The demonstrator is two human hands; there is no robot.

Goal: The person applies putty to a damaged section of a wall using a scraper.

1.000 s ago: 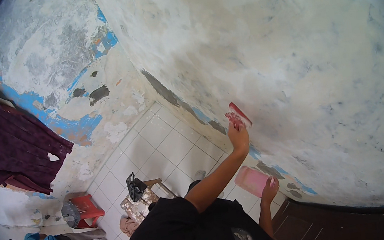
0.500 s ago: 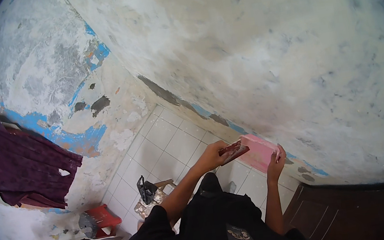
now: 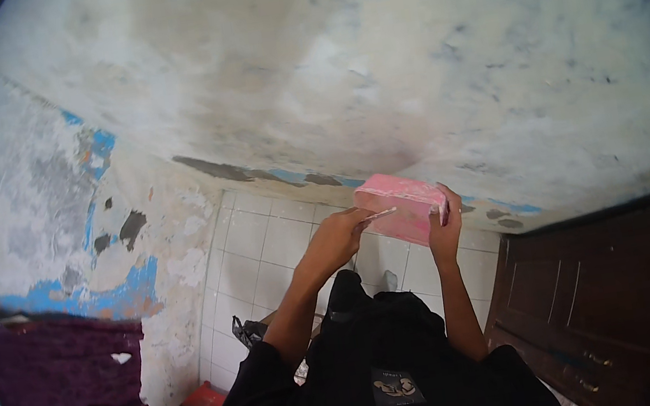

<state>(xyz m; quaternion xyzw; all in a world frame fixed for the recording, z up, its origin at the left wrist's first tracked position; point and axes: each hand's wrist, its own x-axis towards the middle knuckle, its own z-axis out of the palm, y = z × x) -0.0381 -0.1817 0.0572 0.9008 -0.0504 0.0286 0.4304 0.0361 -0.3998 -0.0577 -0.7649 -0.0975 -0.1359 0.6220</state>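
Left of the pink tub (image 3: 394, 185) hangs a purple cloth (image 3: 66, 374); right of it is dark panelled woodwork (image 3: 601, 276); behind it, a patchy wall (image 3: 401, 34). The right hand (image 3: 447, 225) clamps its end; the left hand (image 3: 335, 241) pinches a flat scraper (image 3: 381, 214) at its opening.

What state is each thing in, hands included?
Left hand: closed on the spreader
Spreader: nearly edge-on, at the opening of the pink tray; contact unclear
Right hand: gripping the tray's right end
Pink tray: tilted toward the person, whitish smears along its edge
Wall: patchy, blue and grey low down
Purple cloth: hanging
Black bag: partly hidden
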